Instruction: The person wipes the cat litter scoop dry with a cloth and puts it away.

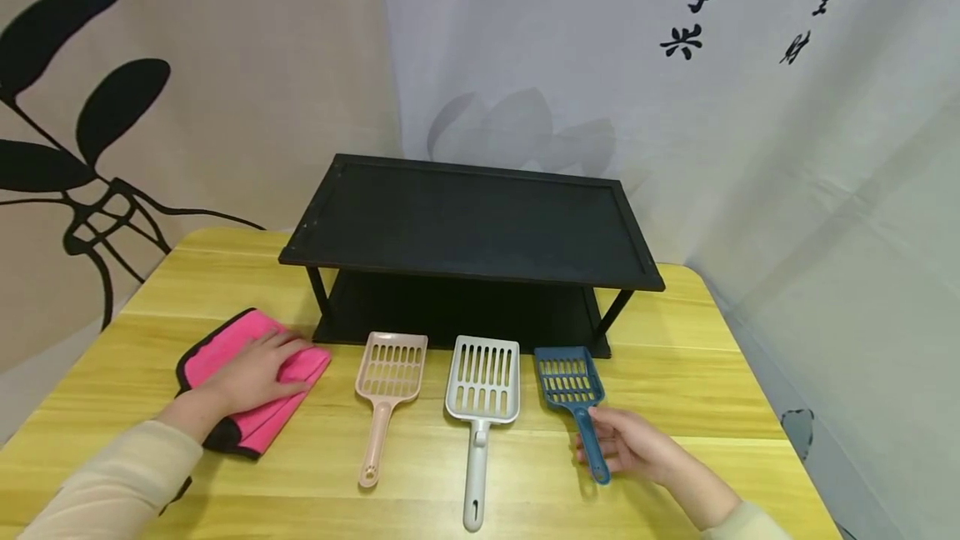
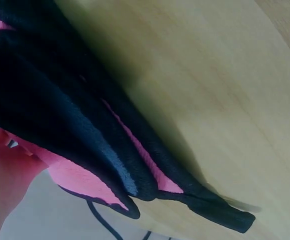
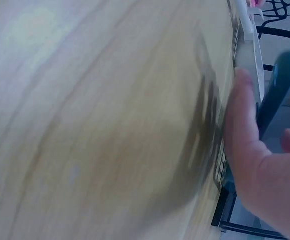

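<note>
My left hand (image 1: 251,373) rests on a folded pink cloth (image 1: 213,357) with black edging, its thumb spread away from the fingers. In the left wrist view, the cloth's dark layers (image 2: 70,115) hide most of that hand. My right hand (image 1: 630,444) holds a blue litter scoop (image 1: 591,440) by its handle, thumb on the near side and fingers behind. The right wrist view shows this handle (image 3: 277,92) raised beside the hand. Between the hands lie a pink litter scoop (image 1: 378,432) and a larger white litter scoop (image 1: 477,457), both with slotted heads toward the rack.
A black two-tier rack (image 1: 472,223) stands at the back of the yellow wooden table (image 1: 420,507), close behind the scoop heads. Light curtains (image 1: 525,48) with dark leaf prints and characters hang behind and at the right.
</note>
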`<move>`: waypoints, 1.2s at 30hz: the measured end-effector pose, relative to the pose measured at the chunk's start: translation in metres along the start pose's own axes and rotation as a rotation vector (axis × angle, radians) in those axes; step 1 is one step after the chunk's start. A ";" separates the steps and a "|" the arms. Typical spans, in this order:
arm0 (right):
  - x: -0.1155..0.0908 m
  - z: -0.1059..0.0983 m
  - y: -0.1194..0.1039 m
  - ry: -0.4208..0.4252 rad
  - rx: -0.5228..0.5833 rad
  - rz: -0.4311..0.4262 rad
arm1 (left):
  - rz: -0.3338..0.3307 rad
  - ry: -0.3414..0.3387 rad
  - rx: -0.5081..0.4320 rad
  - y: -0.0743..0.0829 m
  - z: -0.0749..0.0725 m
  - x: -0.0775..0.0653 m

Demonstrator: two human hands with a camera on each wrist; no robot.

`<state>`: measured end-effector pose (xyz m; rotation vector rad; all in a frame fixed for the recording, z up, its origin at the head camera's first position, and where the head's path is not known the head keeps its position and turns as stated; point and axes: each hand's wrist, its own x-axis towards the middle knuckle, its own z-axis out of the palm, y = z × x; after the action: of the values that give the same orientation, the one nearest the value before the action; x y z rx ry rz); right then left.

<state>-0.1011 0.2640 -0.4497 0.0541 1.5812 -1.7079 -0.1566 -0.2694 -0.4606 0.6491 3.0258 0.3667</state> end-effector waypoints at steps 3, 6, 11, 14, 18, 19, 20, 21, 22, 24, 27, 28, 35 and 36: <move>-0.003 -0.002 0.000 -0.015 0.018 -0.004 | -0.003 -0.001 0.000 0.002 -0.001 0.001; -0.006 -0.003 0.001 0.029 0.011 -0.015 | -0.011 -0.005 0.003 0.003 -0.002 0.000; -0.011 -0.008 0.003 0.148 0.007 -0.021 | -0.008 0.004 -0.005 0.004 -0.002 0.000; -0.014 -0.012 0.004 0.149 0.028 -0.021 | 0.001 0.021 -0.031 0.004 -0.004 -0.001; -0.017 -0.014 0.003 0.114 0.020 -0.024 | -0.019 0.015 -0.052 0.004 -0.008 -0.002; -0.018 -0.014 0.003 0.104 0.019 -0.025 | -0.029 0.010 -0.056 0.004 -0.010 -0.002; -0.018 -0.014 0.002 0.093 0.019 -0.025 | -0.036 0.008 -0.055 0.004 -0.011 -0.002; -0.018 -0.014 0.001 0.080 0.023 -0.025 | -0.044 0.010 -0.052 0.005 -0.013 -0.002; -0.018 -0.014 0.001 0.065 0.027 -0.027 | -0.050 0.013 -0.051 0.005 -0.015 -0.003; -0.018 -0.013 0.000 0.036 0.023 -0.033 | -0.059 0.027 -0.047 0.005 -0.020 -0.003; -0.018 -0.012 -0.003 0.005 -0.019 -0.039 | -0.060 0.060 -0.018 0.006 -0.028 -0.005; -0.018 -0.012 -0.004 -0.001 -0.041 -0.044 | -0.062 0.067 -0.015 0.006 -0.031 -0.005; -0.019 -0.015 -0.012 -0.085 -0.139 -0.094 | -0.079 0.097 -0.012 0.014 -0.051 -0.007; -0.019 -0.016 -0.013 -0.099 -0.144 -0.103 | -0.075 0.103 -0.012 0.015 -0.053 -0.007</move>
<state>-0.1028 0.2859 -0.4328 -0.1851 1.6527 -1.6429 -0.1484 -0.2706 -0.4056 0.5297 3.1322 0.4277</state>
